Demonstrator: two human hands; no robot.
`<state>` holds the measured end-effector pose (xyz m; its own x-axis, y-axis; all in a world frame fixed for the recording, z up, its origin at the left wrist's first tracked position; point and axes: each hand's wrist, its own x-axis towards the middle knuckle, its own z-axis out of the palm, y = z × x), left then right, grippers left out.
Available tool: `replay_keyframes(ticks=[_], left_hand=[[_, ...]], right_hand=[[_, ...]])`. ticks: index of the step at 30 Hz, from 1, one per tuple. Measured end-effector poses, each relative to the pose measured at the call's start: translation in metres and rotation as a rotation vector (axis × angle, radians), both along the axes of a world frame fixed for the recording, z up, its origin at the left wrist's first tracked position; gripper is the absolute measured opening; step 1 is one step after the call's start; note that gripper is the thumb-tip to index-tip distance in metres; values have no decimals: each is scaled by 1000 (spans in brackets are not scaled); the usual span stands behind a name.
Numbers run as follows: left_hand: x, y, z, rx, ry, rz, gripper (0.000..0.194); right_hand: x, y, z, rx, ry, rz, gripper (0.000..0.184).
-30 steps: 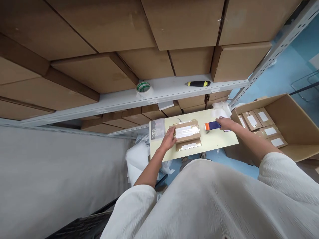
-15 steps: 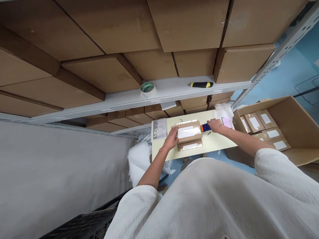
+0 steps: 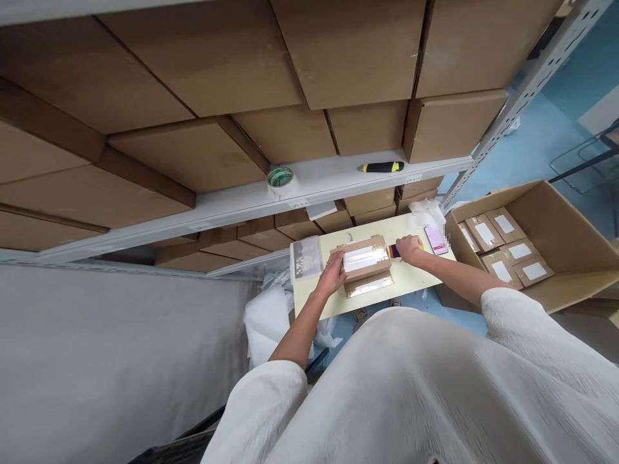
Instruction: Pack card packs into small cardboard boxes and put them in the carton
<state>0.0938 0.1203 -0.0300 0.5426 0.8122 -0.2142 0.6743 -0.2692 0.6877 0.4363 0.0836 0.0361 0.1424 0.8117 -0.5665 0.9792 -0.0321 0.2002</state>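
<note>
A small cardboard box [image 3: 367, 256] with a white label and shiny tape lies on the cream tabletop [image 3: 411, 280]. My left hand [image 3: 333, 274] rests on its left end, fingers stretched out. At the right end, my right hand [image 3: 409, 250] is closed around a dark blue strip-like item [image 3: 394, 251] with an orange end. That end touches or enters the box; I cannot tell which. A bit of yellow shows beside my right fingers. Against the near side of the box lies a second labelled cardboard box [image 3: 370, 285].
A phone [image 3: 436, 240] and white wrap [image 3: 426, 214] lie at the table's right. A clear-topped case [image 3: 307, 256] sits left. Right stands a large open carton [image 3: 575, 225] of small labelled boxes. The shelf [image 3: 333, 169] holds cartons, a tape roll [image 3: 280, 178] and a utility knife [image 3: 382, 167].
The view has shifted slightly. My right hand is closer to the box, and less of the dark blue item shows between them. My left hand stays on the box.
</note>
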Motion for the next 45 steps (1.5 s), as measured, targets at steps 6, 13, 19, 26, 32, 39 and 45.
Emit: replay_keyframes(ticks=[6, 13, 19, 26, 32, 39, 45], left_hand=[[1, -1, 0, -26, 16, 14, 91], [1, -3, 2, -32, -8, 27, 91], [-1, -2, 3, -16, -17, 21, 91], [-2, -2, 5, -10, 18, 7, 87], [-2, -3, 6, -17, 48, 5, 86], [0, -3, 11, -21, 40, -3, 86], [4, -4, 18, 36, 8, 13, 84]], right_hand=[[43, -6, -13, -26, 243, -365, 84], [84, -43, -30, -55, 582, -773, 65], [73, -59, -40, 66, 466, -618, 48], [44, -61, -53, 126, 149, -594, 55], [40, -68, -71, 180, 128, -515, 56], [42, -73, -78, 167, 156, -499, 47], [25, -61, -53, 313, 178, -480, 52]])
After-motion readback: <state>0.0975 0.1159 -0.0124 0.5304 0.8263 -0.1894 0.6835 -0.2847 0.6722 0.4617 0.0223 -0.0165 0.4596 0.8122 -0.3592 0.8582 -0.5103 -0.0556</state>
